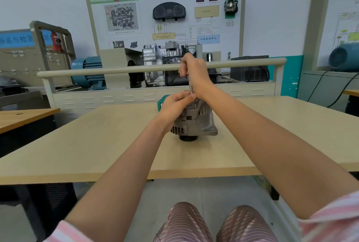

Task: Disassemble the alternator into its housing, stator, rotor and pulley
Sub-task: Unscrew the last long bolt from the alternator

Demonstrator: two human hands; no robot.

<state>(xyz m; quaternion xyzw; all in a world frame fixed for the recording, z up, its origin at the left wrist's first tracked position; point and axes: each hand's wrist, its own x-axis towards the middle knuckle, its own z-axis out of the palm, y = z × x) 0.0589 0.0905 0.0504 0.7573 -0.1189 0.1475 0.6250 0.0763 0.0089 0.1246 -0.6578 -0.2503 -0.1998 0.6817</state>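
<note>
The grey alternator (pixel 196 123) stands on the beige table (pixel 97 144) with its dark pulley (pixel 188 138) facing down. My right hand (pixel 194 72) grips the handle of an upright tool whose thin metal shaft (pixel 190 88) runs down to the top of the alternator housing. My left hand (pixel 174 103) rests on the upper left of the housing, and its fingertips pinch the lower end of the shaft. What the tool tip meets is hidden by my fingers.
A teal object (pixel 162 101) lies on the table just behind my left hand. A rail (pixel 116 69) and panel close off the table's far edge, with a gearbox training stand (pixel 163 57) behind. Another desk (pixel 23 117) stands at left.
</note>
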